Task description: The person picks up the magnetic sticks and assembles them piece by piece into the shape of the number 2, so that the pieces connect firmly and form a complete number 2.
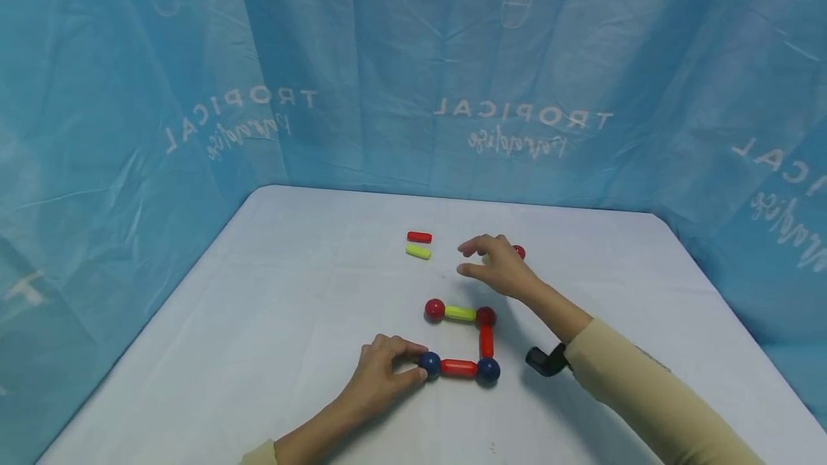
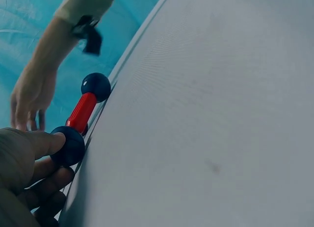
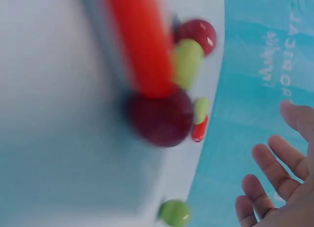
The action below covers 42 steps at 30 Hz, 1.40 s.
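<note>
My left hand pinches a dark blue ball between thumb and fingers. That ball ends an open-sided frame: a red rod, a second blue ball, another red rod, a dark red ball, a yellow-green rod and a red ball. Beyond the frame, my right hand hovers with fingers spread and nothing held. Partly hidden behind it are a red ball and a green ball.
A loose red rod and a loose yellow-green rod lie toward the back of the white table. Blue printed curtains hang around the table's far and side edges. A black strap device is on the right wrist.
</note>
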Available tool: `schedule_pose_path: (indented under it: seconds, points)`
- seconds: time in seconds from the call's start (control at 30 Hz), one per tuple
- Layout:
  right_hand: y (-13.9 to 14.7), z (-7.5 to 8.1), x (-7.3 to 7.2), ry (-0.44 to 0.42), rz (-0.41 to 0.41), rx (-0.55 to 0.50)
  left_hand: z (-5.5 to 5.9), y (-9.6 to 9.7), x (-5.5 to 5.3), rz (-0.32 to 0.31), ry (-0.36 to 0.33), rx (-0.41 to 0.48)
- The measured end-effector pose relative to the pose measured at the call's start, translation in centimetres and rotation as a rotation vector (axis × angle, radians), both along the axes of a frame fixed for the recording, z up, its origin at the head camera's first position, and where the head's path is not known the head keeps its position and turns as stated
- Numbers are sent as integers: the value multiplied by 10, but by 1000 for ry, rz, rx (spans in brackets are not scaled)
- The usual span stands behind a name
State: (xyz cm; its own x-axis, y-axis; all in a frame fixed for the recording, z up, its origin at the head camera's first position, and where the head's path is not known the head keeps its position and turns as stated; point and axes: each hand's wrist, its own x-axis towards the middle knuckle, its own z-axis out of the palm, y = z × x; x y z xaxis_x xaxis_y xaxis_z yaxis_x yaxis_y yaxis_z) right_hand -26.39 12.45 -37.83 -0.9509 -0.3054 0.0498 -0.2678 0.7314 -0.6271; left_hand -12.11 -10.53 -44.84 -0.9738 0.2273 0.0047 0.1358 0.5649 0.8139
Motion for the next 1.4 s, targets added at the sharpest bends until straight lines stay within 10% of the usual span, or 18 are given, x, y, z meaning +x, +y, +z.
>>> schedule_pose_path:
  seconds: [0.53, 1.17, 1.4]
  points:
    - [57, -47, 103, -29, -16, -104, -2, 11, -13, 15, 122, -5]
    - [64, -76, 114, 39, -70, -148, 3, 23, -35, -24, 51, -42]
    - [67, -79, 113, 21, -62, -175, 21, 12, -73, 79, 102, -58]
